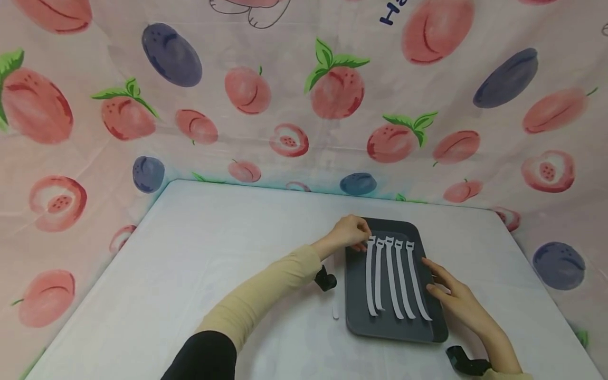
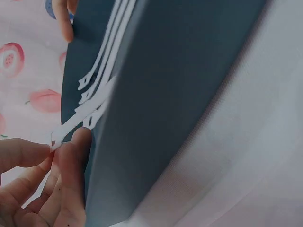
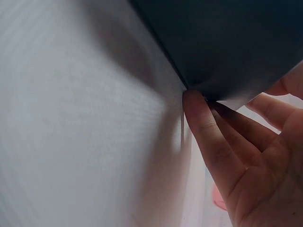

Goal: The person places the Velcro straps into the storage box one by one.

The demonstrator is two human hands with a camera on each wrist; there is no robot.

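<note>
A dark grey rectangular tray (image 1: 361,330) lies on the white table, holding several white hook-and-loop cable ties (image 1: 393,277) side by side, their slotted heads toward the far end. My left hand (image 1: 350,232) is over the tray's far left corner. Its thumb and fingertips pinch the slotted head of the leftmost cable tie (image 2: 71,123), seen raised above its neighbours in the left wrist view. My right hand (image 1: 453,293) touches the tray's right side with extended fingers; in the right wrist view its fingertips (image 3: 193,99) are at the tray's lower edge.
Another white strip (image 1: 335,312) lies on the table just left of the tray, partly hidden by the black wrist camera (image 1: 325,278). A second black wrist camera (image 1: 467,361) is on the right wrist. A fruit-printed curtain (image 1: 290,95) hangs behind the table (image 1: 228,227).
</note>
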